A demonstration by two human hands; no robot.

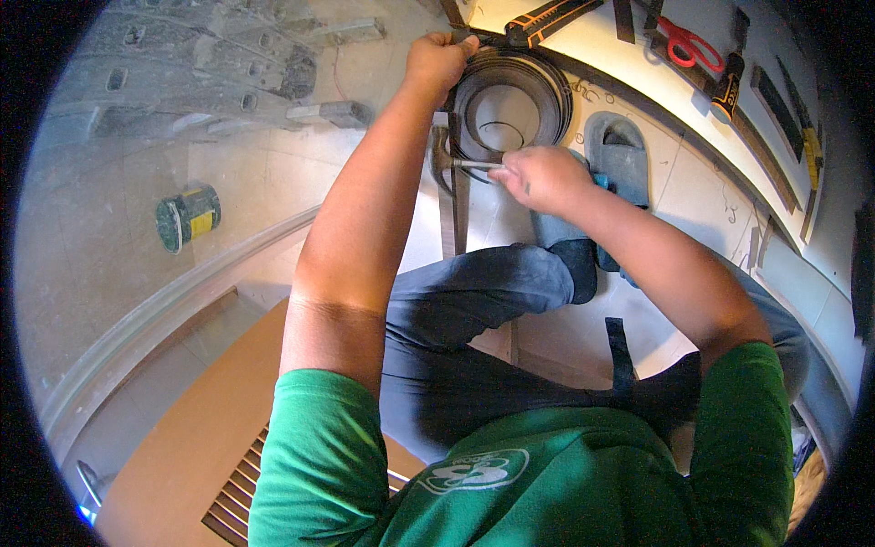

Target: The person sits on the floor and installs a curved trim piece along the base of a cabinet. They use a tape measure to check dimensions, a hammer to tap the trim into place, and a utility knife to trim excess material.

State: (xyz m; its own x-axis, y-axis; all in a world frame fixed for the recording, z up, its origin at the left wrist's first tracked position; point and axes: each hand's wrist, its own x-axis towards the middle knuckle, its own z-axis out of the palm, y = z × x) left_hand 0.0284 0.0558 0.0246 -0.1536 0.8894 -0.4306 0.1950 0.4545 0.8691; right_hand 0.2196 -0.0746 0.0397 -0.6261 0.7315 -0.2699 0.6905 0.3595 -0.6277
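My right hand (549, 180) is closed round the handle of a hammer (443, 160), whose head points left over a narrow upright strip of wood (450, 219). Farther off, my left hand (441, 62) is closed, its fingertips pinching a dark strip at the near corner of a white board (602, 50). What lies inside that grip is partly hidden. A coil of dark edging strip (467, 108) lies on the floor below the board, between my two hands. On the board, just right of my left hand, rests a black and orange utility knife (545, 20).
Red-handled scissors (690, 46) and a tool with a black and orange handle (726, 93) lie on the board. A grey slipper (629, 159) is by my foot. Left stand a green bucket (188, 219), lying sideways, and a brown slatted panel (173, 447).
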